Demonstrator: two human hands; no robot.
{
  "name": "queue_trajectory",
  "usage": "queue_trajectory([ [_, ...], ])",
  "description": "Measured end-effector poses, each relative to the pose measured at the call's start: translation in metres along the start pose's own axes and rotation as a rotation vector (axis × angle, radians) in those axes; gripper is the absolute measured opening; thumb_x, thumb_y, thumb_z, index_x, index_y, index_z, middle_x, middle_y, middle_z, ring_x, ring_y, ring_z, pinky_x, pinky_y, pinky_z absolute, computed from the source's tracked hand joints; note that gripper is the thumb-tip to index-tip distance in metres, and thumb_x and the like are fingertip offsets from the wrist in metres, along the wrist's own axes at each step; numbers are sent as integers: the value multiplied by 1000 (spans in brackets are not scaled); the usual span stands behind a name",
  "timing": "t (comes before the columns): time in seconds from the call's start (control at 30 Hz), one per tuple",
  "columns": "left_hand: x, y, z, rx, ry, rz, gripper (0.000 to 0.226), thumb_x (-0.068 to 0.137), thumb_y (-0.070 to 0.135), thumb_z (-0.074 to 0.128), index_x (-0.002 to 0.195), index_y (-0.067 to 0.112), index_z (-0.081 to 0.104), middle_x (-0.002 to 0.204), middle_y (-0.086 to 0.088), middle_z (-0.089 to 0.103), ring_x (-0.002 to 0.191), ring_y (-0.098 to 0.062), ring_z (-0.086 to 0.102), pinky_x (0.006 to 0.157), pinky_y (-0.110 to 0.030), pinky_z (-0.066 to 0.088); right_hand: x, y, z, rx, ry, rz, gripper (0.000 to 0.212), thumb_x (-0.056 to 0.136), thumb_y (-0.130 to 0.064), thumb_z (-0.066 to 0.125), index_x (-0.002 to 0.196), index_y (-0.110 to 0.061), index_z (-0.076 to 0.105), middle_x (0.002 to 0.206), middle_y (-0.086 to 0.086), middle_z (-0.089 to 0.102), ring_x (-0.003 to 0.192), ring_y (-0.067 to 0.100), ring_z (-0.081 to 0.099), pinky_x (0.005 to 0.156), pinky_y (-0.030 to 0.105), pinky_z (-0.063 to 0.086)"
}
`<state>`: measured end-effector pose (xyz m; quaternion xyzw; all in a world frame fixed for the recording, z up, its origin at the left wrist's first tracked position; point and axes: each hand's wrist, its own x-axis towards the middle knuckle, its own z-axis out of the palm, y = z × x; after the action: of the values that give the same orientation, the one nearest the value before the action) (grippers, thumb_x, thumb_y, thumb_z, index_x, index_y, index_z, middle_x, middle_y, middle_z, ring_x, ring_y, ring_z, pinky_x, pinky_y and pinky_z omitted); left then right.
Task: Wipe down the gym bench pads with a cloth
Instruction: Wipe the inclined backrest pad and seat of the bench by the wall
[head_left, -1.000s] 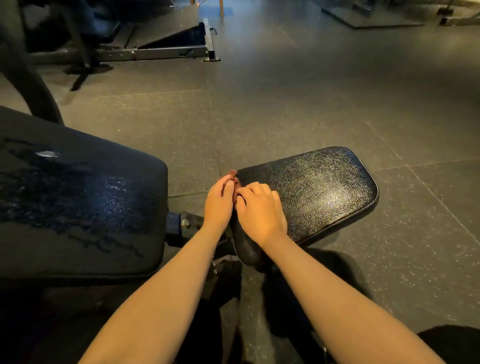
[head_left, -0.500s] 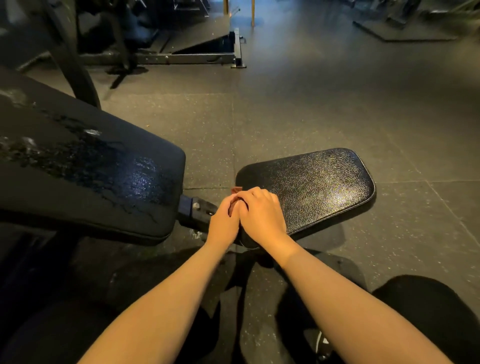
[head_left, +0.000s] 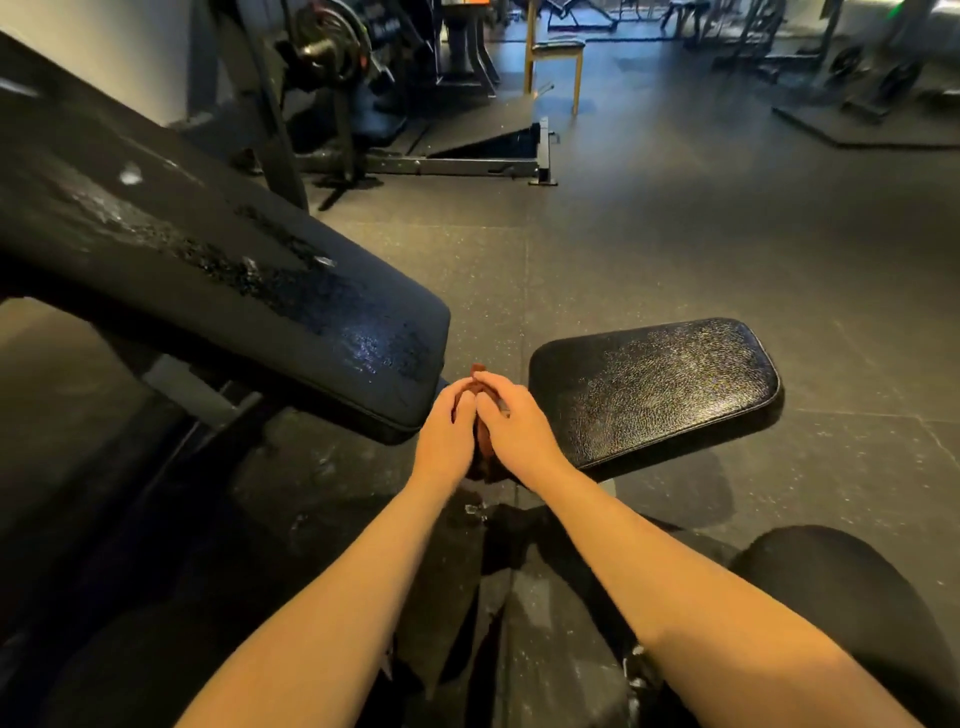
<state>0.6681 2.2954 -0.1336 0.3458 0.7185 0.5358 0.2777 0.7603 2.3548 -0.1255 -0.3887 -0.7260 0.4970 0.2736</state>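
Both forearms (head_left: 353, 597) are bare; the legs wear black trousers (head_left: 857, 608) (right knee clearest).

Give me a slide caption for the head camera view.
Left hand and right hand hold a reddish cloth between the wet-streaked back pad and seat pad.

Reddish-brown cloth (head_left: 483, 441), black grain-textured seat pad (head_left: 660, 387), black wet-streaked back pad (head_left: 208, 270), speckled grey floor (head_left: 675, 234).

Wet streaks lie on the back pad (head_left: 234, 291) above the speckled floor (head_left: 675, 234).
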Motion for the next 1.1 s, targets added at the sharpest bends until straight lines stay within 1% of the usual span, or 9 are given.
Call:
queue_trajectory([
  [0.2,22,25,-21,87,35,24,37,109,33,37,141,29,54,137,5,59,124,-14,55,103,-31,43,27,-28,16,330,8,64,32,105,-22,49,134,-32,58,133,-5,59,123,14,56,105,36,49],
  [0.33,47,42,-42,419,57,108,38,107,35,39,143,32,53,138,5,61,124,-18,56,103,-33,43,61,-39,25,423,27,57,31,102,-10,52,125,-26,64,123,-3,66,115,13,62,100,33,53],
  [0.47,75,48,-64,880,195,294,44,107,38,41,150,29,47,147,3,55,132,-22,51,108,-43,41,103,-46,30,357,86,47,30,104,-11,46,125,-25,64,125,-3,63,114,14,59,98,29,51],
  [0.57,86,43,-62,1118,195,245,46,108,41,35,150,29,45,156,5,45,142,-20,38,114,-45,31,138,-32,27,302,229,70,34,106,-13,41,132,-26,59,134,1,57,124,18,53,100,28,44],
  [0.63,85,37,-57,1245,191,235,48,108,43,29,150,29,45,157,8,43,144,-17,35,115,-44,28,156,-21,30,296,186,99,37,107,-15,40,139,-26,54,143,2,50,131,19,48,100,27,40],
  [0.77,86,36,-55,1295,209,214,49,108,44,26,151,29,45,157,10,42,146,-14,32,116,-43,26,167,-17,51,211,26,33,41,106,-17,44,146,-24,49,151,2,41,136,19,44,109,29,39],
  [0.93,86,35,-52,1319,223,175,50,109,44,23,153,29,41,161,8,37,148,-15,27,117,-42,25,144,-7,65,119,107,-103,28,102,-18,52,125,-27,65,135,-7,50,125,14,49,103,23,40],
  [1.03,85,35,-52,1348,221,172,51,108,44,22,152,28,42,161,7,36,148,-16,26,117,-42,25,133,-1,65,82,129,-153,23,100,-17,53,117,-26,67,125,-8,55,117,14,50,88,8,32],
  [1.1,83,34,-52,1366,222,173,51,108,44,23,152,27,43,160,7,38,148,-17,28,117,-42,25,143,-2,63,79,120,-158,26,102,-16,49,120,-24,66,126,-6,55,119,15,50,90,13,35],
])
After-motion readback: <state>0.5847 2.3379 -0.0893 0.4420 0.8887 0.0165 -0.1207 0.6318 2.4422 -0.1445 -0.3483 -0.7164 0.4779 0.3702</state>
